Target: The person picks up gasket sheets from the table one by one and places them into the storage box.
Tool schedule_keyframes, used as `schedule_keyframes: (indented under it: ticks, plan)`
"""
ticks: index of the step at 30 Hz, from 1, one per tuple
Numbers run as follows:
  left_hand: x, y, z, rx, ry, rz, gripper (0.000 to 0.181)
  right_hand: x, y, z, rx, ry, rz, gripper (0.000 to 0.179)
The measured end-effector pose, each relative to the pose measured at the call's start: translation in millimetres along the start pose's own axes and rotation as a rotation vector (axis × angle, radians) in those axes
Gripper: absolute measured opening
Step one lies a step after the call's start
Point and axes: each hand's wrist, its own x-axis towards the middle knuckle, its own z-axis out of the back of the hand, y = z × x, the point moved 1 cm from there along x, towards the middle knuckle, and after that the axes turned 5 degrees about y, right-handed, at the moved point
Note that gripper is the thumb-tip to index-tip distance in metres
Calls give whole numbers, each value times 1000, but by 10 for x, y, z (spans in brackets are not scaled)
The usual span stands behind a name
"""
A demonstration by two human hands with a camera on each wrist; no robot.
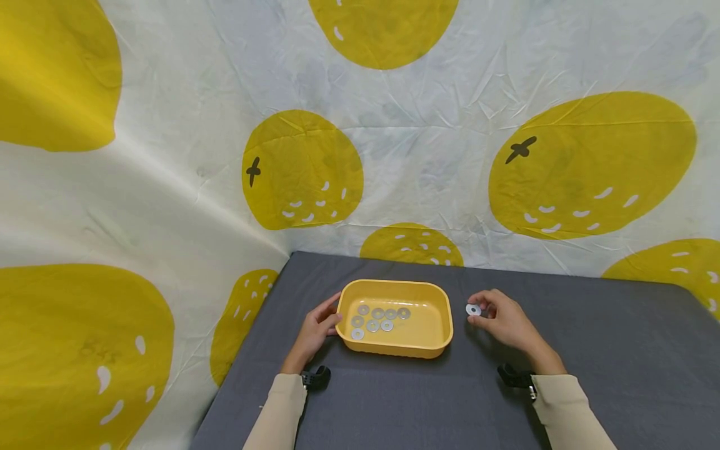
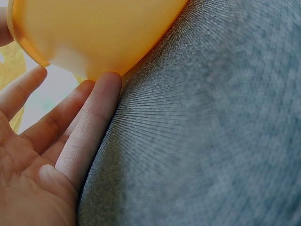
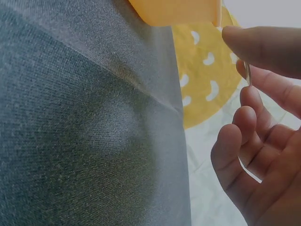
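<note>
A yellow plastic tray (image 1: 430, 325) sits on the dark cloth, with several flat metal washers (image 1: 372, 325) lying in its left half. My left hand (image 1: 314, 326) holds the tray's left end, thumb at the rim and fingers against the outer wall. In the left wrist view the fingertips (image 2: 109, 82) touch the tray's side (image 2: 108, 37) low down, near the cloth. Off to the tray's right, my right hand (image 1: 506, 319) pinches one washer (image 1: 469, 307) between thumb and fingers. That washer (image 3: 248, 74) shows edge-on in the right wrist view, the other fingers loosely bent below it.
A dark grey cloth (image 1: 394, 400) covers the table. Behind and to the left hangs a pale curtain (image 1: 427, 169) printed with yellow fruit. Black straps with small devices (image 1: 317, 378) sit on both wrists.
</note>
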Motion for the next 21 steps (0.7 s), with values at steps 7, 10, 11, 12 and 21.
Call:
schedule_keyframes:
  ticks: [7, 10, 11, 12, 21]
  plan:
    - [-9, 14, 10, 5, 9, -1, 55, -13, 48, 12, -4, -11, 31, 28]
    - [-6, 15, 9, 4, 7, -4, 55, -15, 87, 20, -5, -12, 41, 28]
    - [-5, 16, 9, 2, 6, -3, 54, -16, 104, 23, -2, -12, 46, 28]
    - [-3, 17, 8, -1, 3, 1, 54, -16, 120, 23, 0, -12, 50, 29]
    - [-6, 16, -2, 6, -5, 10, 53, -16, 262, -38, 0, -65, 116, 28]
